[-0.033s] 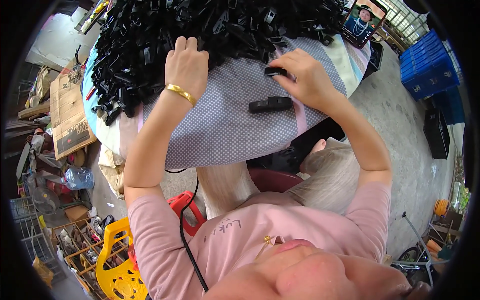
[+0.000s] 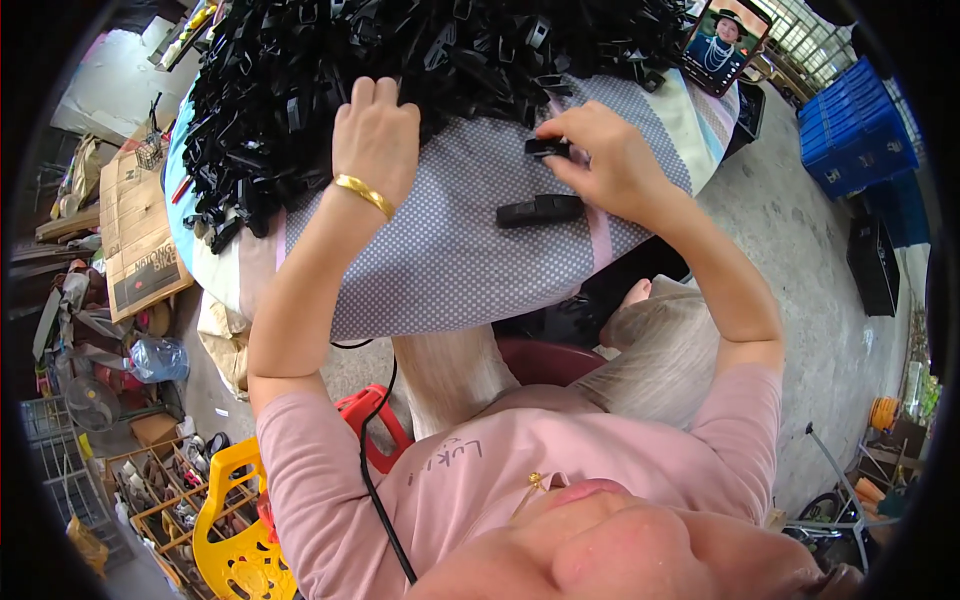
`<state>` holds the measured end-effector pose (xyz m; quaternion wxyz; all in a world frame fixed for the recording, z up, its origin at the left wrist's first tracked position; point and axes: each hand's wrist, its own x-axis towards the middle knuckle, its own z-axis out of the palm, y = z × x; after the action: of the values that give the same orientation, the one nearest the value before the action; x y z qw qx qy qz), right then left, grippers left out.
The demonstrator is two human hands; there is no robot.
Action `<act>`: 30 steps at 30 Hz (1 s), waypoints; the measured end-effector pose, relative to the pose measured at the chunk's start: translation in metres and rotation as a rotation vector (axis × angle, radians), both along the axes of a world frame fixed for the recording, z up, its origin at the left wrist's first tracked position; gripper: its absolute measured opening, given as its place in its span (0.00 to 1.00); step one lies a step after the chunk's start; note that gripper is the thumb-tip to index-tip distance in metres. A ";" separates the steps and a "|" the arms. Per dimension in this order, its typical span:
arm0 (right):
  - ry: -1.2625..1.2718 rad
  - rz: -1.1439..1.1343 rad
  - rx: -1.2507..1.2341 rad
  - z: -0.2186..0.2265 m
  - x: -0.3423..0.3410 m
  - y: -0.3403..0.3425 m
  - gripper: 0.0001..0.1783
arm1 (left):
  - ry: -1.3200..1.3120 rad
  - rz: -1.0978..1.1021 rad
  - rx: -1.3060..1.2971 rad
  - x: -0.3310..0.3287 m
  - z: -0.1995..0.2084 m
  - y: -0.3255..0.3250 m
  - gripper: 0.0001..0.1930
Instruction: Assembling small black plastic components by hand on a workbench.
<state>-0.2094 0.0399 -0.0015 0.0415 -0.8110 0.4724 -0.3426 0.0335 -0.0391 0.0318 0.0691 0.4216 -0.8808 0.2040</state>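
My left hand (image 2: 375,140), with a gold bangle at the wrist, reaches to the near edge of a big heap of black plastic parts (image 2: 300,90). Its fingers are bent and close together; their tips are hidden, so I cannot make out what they grip. Between thumb and fingers of my right hand (image 2: 605,160) is a small black plastic piece (image 2: 543,147), held just above the table. Nearer to me, a longer black plastic casing (image 2: 540,211) lies by itself on the dotted cloth (image 2: 430,270), below the right hand and apart from it.
A phone (image 2: 725,45) with a lit screen stands at the table's far right. Blue crates (image 2: 858,125) and a black box (image 2: 873,265) are on the floor to the right. A yellow plastic chair (image 2: 235,530), a cardboard sheet (image 2: 140,235) and a wooden rack stand left. A black cord hangs beside me.
The right hand and its black piece have shifted very slightly to the left. The left hand is almost unmoved, and the casing lies where it was.
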 end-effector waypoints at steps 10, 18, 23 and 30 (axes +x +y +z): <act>-0.289 0.085 0.267 0.010 -0.017 0.009 0.17 | 0.495 -0.443 0.267 -0.026 -0.011 0.044 0.12; 0.029 -0.022 0.128 0.021 -0.023 0.015 0.13 | 0.325 -0.280 0.412 -0.009 -0.003 0.025 0.15; -0.150 0.098 -0.010 0.012 -0.004 0.010 0.14 | 0.518 -0.320 0.576 -0.021 -0.018 0.030 0.11; -0.004 0.054 0.064 0.009 -0.008 0.009 0.15 | 0.539 -0.355 0.567 -0.022 -0.019 0.025 0.12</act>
<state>-0.2171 0.0490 0.0073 0.0775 -0.8212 0.4608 -0.3276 0.0111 -0.0141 0.0130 0.2122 0.3042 -0.9114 -0.1786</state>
